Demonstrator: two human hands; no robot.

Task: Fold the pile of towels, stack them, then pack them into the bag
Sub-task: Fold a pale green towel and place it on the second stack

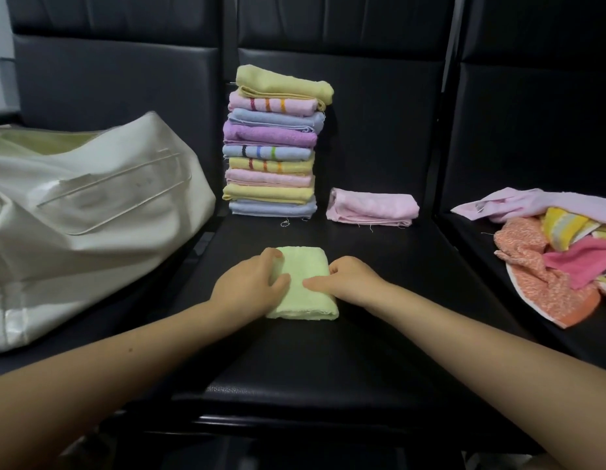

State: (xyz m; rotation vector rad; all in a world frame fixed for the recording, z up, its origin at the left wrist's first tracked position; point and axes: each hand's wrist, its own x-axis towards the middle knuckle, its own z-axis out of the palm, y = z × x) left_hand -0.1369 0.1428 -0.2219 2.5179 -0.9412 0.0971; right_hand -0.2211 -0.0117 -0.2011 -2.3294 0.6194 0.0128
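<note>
Both hands (250, 283) (349, 278) grip green towel (305, 290); no writing legible.

Pale green plain towel (303, 283) under my hands, cream bag (88, 212) left, far stack (272, 144) in yellow, pink, blue, purple with some striped, plain pink folded towel (373, 207), right pile (559, 249) orange-speckled, pink, yellow-striped, black seats (328, 361).

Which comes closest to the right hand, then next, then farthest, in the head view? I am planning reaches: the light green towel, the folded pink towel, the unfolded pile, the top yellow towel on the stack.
From the right hand:
1. Light green towel, under the fingers.
2. Folded pink towel, just beyond.
3. Unfolded pile, on the right seat.
4. Top yellow towel, far back, atop the stack.
</note>
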